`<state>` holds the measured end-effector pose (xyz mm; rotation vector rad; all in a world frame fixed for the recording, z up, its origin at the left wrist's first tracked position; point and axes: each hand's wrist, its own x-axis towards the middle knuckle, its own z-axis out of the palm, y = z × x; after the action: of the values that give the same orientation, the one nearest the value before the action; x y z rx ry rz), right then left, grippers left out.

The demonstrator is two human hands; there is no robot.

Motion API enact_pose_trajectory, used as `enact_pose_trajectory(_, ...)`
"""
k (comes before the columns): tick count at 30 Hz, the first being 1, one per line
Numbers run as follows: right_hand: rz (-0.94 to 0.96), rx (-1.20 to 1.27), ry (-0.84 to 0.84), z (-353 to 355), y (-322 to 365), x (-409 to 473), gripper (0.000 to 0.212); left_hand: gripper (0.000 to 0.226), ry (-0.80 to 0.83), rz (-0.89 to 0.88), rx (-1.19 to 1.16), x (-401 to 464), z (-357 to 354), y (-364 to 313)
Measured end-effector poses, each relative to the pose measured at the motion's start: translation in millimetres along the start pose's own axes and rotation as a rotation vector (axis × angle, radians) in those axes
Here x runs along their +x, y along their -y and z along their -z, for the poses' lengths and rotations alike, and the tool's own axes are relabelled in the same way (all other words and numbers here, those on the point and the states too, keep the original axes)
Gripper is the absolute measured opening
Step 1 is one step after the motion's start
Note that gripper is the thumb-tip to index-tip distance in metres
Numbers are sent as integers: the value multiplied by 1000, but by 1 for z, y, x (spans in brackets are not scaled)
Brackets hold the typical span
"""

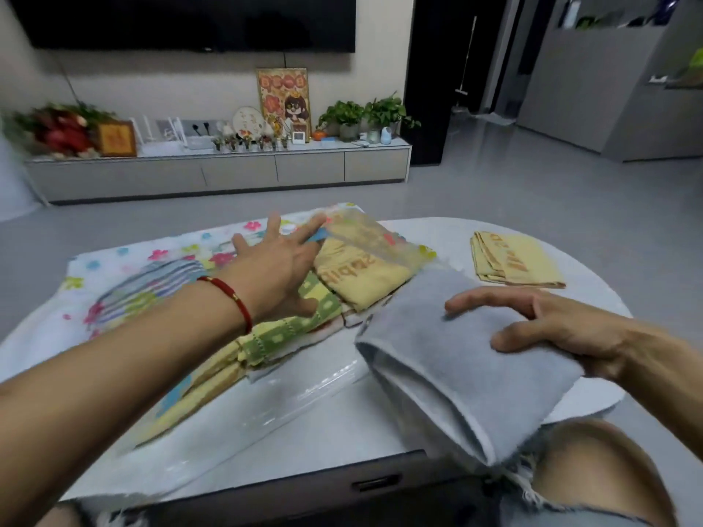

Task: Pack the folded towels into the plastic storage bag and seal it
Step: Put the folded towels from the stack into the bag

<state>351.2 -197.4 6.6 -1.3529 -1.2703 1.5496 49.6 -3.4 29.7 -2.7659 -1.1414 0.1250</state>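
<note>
— Towels first: where do they lie?

— Four show. A grey towel (468, 355) sits near the right, folded, partly over the table's near edge. A yellow towel (363, 271) with orange lettering lies at the middle, its far end under clear film. A green-and-yellow towel (289, 329) lies just left of it, and another yellow towel (513, 260) rests well apart at the far right of the white table (437, 233).

— And the bag?

— The plastic bag (289, 397) is clear and spreads across the table's near left, over the coloured cloth there. Its far end covers part of the middle yellow towel. A flowered cloth (152, 256) lies beneath, to the left.

— The left hand?

— The left hand (281, 260) reaches far over the table with fingers spread wide, fingertips at the bag's far end by a blue strip (317, 235). Whether it grips the film, I cannot tell. A red bracelet (232, 298) circles the wrist.

— The right hand?

— The right hand (540, 329) holds the grey towel, thumb and fingers loosely curved over its top, palm beneath its right side.
</note>
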Motion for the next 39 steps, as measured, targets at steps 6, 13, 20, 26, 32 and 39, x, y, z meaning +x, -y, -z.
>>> enact_pose_trajectory(6, 144, 253, -45, -102, 6, 125, 53, 79, -4, 42, -21, -5, 36, 13)
enact_pose_trajectory(13, 108, 441, -648, -130, -43, 264, 53, 72, 22, 53, -8, -1, 40, 12)
enact_pose_trajectory(20, 95, 83, -543, -106, -46, 271, 54, 72, -37, 19, 9, 3, 20, 9)
enact_pose_trajectory(26, 32, -352, -290, -42, -44, 156, 30, 70, -106, 15, 12, 12, 8, 5)
enact_pose_trajectory(32, -77, -453, -565, 83, -56, 63, 16, 71, -158, -26, -41, 35, -1, -16)
enact_pose_trajectory(39, -226, -684, -1223, 212, -98, 103, 33, 73, -187, -76, 16, 63, -11, -38)
